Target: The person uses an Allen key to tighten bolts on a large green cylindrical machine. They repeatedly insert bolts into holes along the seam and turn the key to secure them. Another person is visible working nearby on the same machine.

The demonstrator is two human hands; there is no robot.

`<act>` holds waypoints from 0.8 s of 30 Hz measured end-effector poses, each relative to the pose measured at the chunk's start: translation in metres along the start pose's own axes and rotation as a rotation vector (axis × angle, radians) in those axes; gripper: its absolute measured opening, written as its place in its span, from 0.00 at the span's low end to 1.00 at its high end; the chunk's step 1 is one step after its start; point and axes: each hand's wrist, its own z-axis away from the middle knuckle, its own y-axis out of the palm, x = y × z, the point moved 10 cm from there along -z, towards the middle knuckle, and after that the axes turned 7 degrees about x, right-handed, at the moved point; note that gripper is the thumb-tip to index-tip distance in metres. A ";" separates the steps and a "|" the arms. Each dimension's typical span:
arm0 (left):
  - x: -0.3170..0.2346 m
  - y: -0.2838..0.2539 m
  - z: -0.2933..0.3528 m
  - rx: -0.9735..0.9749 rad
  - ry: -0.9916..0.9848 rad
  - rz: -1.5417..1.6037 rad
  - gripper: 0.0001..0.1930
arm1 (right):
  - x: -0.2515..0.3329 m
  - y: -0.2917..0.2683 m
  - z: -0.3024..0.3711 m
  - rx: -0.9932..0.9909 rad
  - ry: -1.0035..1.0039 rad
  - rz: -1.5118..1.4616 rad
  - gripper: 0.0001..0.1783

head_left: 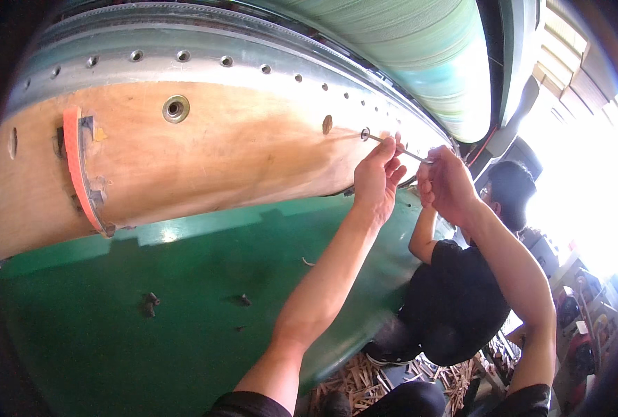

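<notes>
1. Plywood flange [218, 153] of a very large reel fills the upper left, lying on its side over a green floor [114, 299]; a grey metal rim [204, 69] with a row of bolt holes runs along its top edge, and an orange wedge piece [72, 160] sits in a notch at its left. If the flange shifts while both arms are stretched against it, the tool could bind or the hands get pinched

2. Crouching co-worker in black [462, 292] sits just beyond the arms at the right, above a litter of wood offcuts [364, 382]. A tool springing loose would fly towards that person, and the scraps make for poor footing

3. Left hand [377, 177] is closed, its fingertips pinching the thin metal rod [392, 144] near where the rod's tip enters a small hole [365, 133] in the flange. A slip here would drive the knuckles into the wood

4. Right hand [446, 182] is curled into a fist around the rod's outer end. I judge that uneven sideways force could bend so thin a rod or pop it out of the hole

5. Loose dark bolts [150, 301] lie on the floor, easy to kick away or lose
</notes>
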 end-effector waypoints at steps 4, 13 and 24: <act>-0.004 0.000 -0.003 0.051 0.002 0.002 0.13 | 0.073 0.003 0.029 -0.383 -0.414 1.374 0.25; -0.004 0.005 -0.002 0.048 0.017 0.050 0.15 | 0.097 0.074 0.057 -0.269 -0.957 2.072 0.22; 0.004 -0.002 0.000 0.000 -0.011 -0.022 0.15 | 0.060 0.036 0.044 -0.353 -0.713 1.774 0.22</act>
